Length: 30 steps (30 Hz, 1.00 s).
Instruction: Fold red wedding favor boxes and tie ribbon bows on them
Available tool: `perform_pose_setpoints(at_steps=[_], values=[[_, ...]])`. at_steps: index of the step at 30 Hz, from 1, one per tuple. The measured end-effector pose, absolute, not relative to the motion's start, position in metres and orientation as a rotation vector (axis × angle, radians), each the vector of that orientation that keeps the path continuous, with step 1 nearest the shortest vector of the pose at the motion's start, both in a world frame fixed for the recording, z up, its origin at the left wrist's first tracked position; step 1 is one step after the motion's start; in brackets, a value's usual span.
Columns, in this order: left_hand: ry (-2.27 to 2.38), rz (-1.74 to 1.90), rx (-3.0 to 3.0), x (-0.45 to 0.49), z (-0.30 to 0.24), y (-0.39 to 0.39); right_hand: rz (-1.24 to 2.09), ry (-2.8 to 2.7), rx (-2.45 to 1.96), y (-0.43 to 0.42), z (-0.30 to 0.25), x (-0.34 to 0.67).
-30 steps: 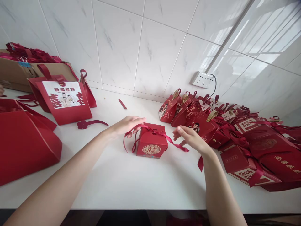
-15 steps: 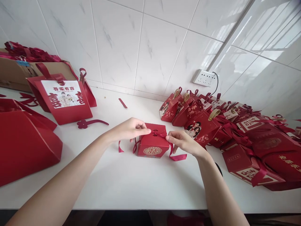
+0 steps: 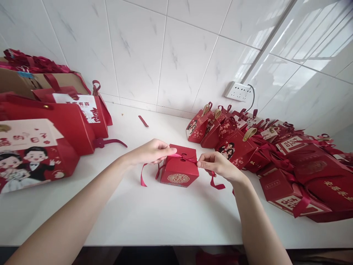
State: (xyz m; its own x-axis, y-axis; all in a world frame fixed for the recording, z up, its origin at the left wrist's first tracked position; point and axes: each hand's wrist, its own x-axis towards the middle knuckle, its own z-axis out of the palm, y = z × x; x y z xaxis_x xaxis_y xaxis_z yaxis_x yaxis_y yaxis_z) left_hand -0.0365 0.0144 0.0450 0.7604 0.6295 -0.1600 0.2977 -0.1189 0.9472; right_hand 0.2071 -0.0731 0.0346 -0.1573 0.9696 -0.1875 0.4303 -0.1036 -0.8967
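A small red gift box [image 3: 179,179] with a round gold emblem on its front stands before me on the white table. Across its top runs a red ribbon [image 3: 190,159], crossed or knotted near the flower-shaped cutout in the lid. My left hand [image 3: 154,151] pinches the ribbon at the lid's left edge, and a loose tail hangs below it. At the right edge my right hand [image 3: 215,162] pinches the other side, its tail trailing onto the table. The ribbon looks taut between the two hands. My palms hide part of each ribbon end.
Many red gift boxes [image 3: 237,147] crowd the right side, below a white power strip [image 3: 239,91]. On the left stand large red boxes [image 3: 63,158] and a cardboard carton [image 3: 13,84] of ribbons. A red strap [image 3: 113,142] and a small red strip [image 3: 143,121] lie behind.
Both hands have drawn slightly apart, pulling the ribbon tighter over the lid. On the left, a large box with a printed couple has come into view, covering part of the box behind.
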Motion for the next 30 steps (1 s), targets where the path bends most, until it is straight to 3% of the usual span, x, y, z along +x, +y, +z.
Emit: perform_pose_setpoints(at_steps=[25,30], values=[[0.679,0.129,1.607,-0.041,0.035,0.027,1.233,-1.73,-1.485,-0.08,0.045,0.218],[0.705,0.155,1.602,-0.033,0.035,0.022,1.16,-1.556,-1.05,-0.082,0.041,0.21]])
